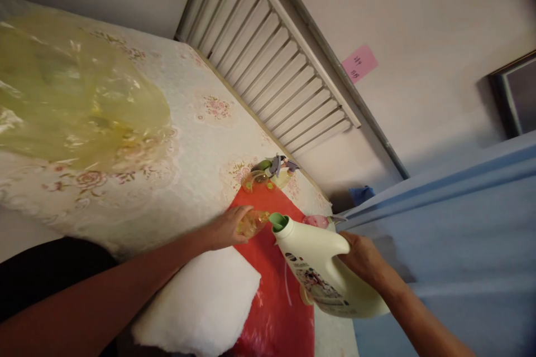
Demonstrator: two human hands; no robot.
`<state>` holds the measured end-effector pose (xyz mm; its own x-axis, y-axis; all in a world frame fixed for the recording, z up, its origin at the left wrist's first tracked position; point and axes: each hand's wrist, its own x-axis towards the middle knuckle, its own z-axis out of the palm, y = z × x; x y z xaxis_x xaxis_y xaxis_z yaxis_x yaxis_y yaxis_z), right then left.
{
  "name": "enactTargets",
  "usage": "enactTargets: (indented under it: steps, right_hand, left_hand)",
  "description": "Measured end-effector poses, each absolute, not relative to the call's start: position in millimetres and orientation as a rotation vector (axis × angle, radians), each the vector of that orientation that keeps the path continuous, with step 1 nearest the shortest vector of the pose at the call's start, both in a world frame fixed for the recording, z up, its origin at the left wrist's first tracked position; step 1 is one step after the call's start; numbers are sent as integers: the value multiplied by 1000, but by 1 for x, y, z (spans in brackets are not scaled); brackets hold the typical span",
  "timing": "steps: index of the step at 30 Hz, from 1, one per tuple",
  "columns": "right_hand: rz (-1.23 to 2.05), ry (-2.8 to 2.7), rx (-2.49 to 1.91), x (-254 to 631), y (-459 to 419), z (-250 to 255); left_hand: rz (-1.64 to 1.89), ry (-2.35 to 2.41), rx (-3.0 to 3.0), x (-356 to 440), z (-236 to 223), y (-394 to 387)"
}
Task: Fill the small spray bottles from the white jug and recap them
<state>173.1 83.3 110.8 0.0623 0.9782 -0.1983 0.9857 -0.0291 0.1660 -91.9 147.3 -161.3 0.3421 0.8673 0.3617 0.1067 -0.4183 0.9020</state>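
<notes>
My right hand (360,254) is wrapped round the handle of a large pale-green detergent jug (322,268), tilted with its green-lined mouth toward the left. In my left hand (228,228) is a small clear, yellowish plastic bottle (252,224), its narrow neck close to the jug's mouth. Whether the two mouths touch, or any liquid flows, I cannot tell. Beneath both lies a red plastic sheet (276,312). A block of white fluffy wadding (205,301) rests by my left forearm, partly over the sheet.
A yellow translucent plastic bag (79,95) lies on the flowered tablecloth (201,162). Past the sheet sit a grey-headed spray bottle (278,166) and a pink item (315,221). A white radiator (268,56) runs along the wall; a blue curtain (469,223) hangs at right.
</notes>
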Motion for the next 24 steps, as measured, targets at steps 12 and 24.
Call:
enactTargets:
  steps: [12,24]
  right_hand:
    - [-49,1990,2084,170,82,113]
    - [-38,1955,2093,166,82,115]
  left_hand:
    - [1122,868,1795,-95,-156,146]
    - [1138,869,1784,-94,-157,144]
